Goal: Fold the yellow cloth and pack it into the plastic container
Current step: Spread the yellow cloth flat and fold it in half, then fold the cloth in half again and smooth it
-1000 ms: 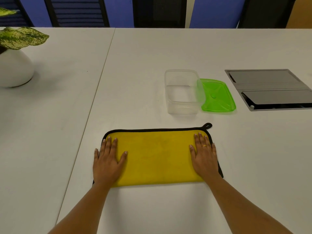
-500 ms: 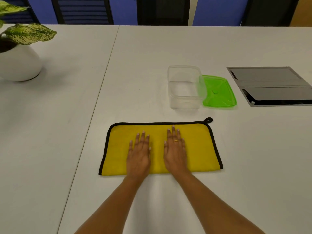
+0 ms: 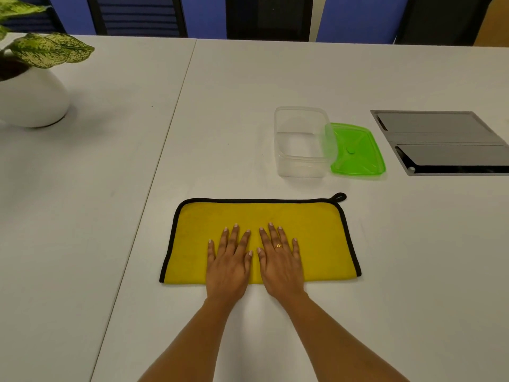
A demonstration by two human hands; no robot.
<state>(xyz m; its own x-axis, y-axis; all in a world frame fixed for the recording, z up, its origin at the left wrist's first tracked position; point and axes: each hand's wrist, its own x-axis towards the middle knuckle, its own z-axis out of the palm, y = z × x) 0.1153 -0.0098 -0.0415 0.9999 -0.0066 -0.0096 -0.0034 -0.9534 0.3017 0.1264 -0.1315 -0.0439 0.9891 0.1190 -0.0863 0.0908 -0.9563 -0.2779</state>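
Observation:
The yellow cloth (image 3: 316, 232), edged in black with a small loop at its far right corner, lies folded in half on the white table, its fold along the near edge. My left hand (image 3: 230, 260) and my right hand (image 3: 279, 260) rest flat side by side on its middle, fingers spread, holding nothing. The clear plastic container (image 3: 303, 142) stands without its lid beyond the cloth's right end, nothing inside it. Its green lid (image 3: 356, 150) lies flat against the container's right side.
A grey folded tablet case (image 3: 440, 142) lies at the right edge. A white pot with a leafy plant (image 3: 30, 97) stands far left on the adjoining table. A seam (image 3: 165, 150) runs between the two tables. Dark chairs line the far side.
My hands slid inward from the cloth's two ends to its middle and now lie next to each other. The cloth has stayed in place.

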